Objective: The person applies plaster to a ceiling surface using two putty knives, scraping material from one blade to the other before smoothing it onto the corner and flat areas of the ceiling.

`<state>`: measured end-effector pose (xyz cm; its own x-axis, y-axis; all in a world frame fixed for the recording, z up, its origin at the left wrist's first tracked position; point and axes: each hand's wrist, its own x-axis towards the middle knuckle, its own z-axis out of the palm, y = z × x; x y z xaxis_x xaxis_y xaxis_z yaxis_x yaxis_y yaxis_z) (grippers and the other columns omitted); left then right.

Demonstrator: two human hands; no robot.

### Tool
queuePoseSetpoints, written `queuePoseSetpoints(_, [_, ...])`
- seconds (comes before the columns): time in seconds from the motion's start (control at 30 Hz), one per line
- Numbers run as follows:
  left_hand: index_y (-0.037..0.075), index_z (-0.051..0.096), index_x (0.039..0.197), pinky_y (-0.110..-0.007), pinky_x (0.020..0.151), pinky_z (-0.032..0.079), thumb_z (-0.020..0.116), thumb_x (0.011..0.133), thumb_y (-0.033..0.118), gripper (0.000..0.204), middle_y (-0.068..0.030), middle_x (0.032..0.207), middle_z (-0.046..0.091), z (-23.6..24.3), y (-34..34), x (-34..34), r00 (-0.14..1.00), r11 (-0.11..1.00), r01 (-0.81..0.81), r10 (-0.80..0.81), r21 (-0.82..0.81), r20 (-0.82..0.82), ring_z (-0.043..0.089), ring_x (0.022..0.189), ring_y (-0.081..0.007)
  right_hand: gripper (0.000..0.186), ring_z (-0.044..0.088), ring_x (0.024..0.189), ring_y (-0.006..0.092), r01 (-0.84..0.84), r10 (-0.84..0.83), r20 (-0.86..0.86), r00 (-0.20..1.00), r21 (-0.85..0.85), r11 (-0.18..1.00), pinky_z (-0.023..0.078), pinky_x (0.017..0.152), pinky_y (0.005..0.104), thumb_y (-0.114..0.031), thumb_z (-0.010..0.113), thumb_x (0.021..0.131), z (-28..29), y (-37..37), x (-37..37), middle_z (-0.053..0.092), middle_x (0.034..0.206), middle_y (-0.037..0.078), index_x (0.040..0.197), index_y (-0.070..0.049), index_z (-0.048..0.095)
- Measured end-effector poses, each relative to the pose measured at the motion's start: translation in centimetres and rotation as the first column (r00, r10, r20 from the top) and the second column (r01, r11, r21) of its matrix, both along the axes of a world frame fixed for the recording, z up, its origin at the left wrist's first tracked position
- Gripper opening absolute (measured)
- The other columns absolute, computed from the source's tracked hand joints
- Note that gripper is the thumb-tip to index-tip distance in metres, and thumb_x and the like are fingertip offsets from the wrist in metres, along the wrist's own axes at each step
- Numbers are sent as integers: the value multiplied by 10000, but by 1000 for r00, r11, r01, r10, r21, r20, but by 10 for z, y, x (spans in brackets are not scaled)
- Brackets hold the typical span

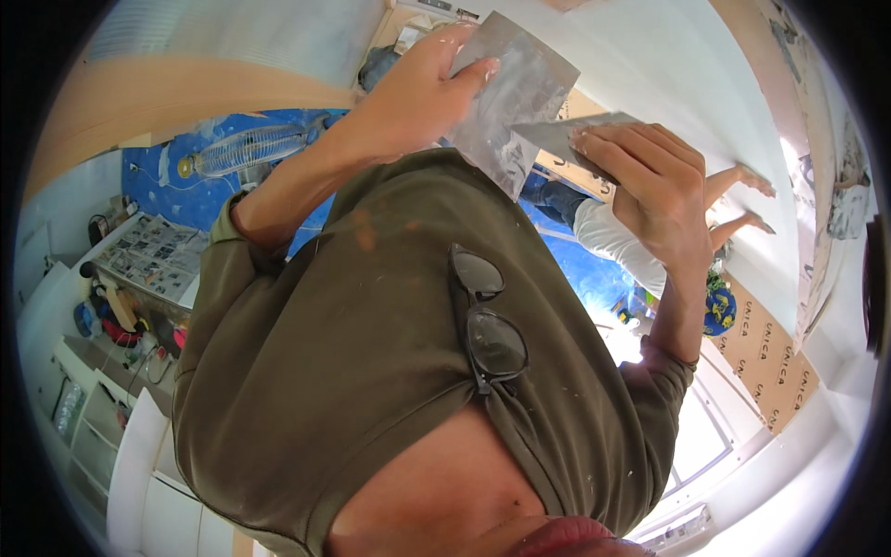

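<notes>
Overhead, both hands (418, 93) on trowels (520, 102)

Both arms are up in front of the chest, elbows bent, olive sleeves pushed back so the forearms are bare. Left hand (422, 88) sits higher, wrist cocked back, fingers curled over and the thumb pressed flat with white smears on the tips. Right hand (654, 181) is lower and just beside it, back of the hand toward the camera, fingers closed tight together in a firm grip, wrist straight above its forearm.
</notes>
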<state>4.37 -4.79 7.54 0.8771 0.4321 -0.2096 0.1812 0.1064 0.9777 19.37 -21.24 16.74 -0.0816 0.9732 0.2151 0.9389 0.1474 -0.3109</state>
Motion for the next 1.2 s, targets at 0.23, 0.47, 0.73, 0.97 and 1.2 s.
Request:
queuePoseSetpoints(0.23, [-84,376,1231,-238,641,410,491,894,180,443,-69,885,562,-4,-3,3,1000,991,-9,7,-134,-13,482,730,-83,253,616,733,226,61,-70,-88,994,-102,993,492,611,307,-3,604,581,12,-7,5,631,797,68,829,-54,611])
queuePoseSetpoints(0.47, [-89,341,1250,-251,782,429,493,895,176,468,-125,1064,542,-18,-3,8,997,976,16,-33,-218,-72,526,874,-126,247,625,726,212,-19,19,-1,1000,42,999,496,617,304,-37,623,582,1,-13,-3,636,787,51,828,-48,610])
queuePoseSetpoints(0.73, [-122,256,1297,-315,966,339,486,896,200,563,-217,1245,426,-10,-7,8,998,973,32,-45,-230,-51,429,1147,-214,241,618,718,226,32,-29,-61,998,53,998,496,614,305,-48,625,592,-2,-7,10,637,818,71,833,-43,628])
queuePoseSetpoints(0.97, [-86,353,1231,-299,804,464,457,912,172,423,-152,1066,537,-10,7,7,997,935,17,-41,-354,-62,552,960,-182,234,614,710,252,-82,-39,-405,913,-278,957,493,638,301,70,575,627,12,-19,10,644,842,95,830,-30,637])
queuePoseSetpoints(1.2, [-43,400,1171,-280,630,523,451,915,141,319,-97,948,571,-1,1,0,1000,828,-14,21,-561,6,602,784,-146,211,585,726,82,451,-526,-704,477,-317,834,462,625,204,9,565,825,8,-37,21,651,847,96,1029,60,585])
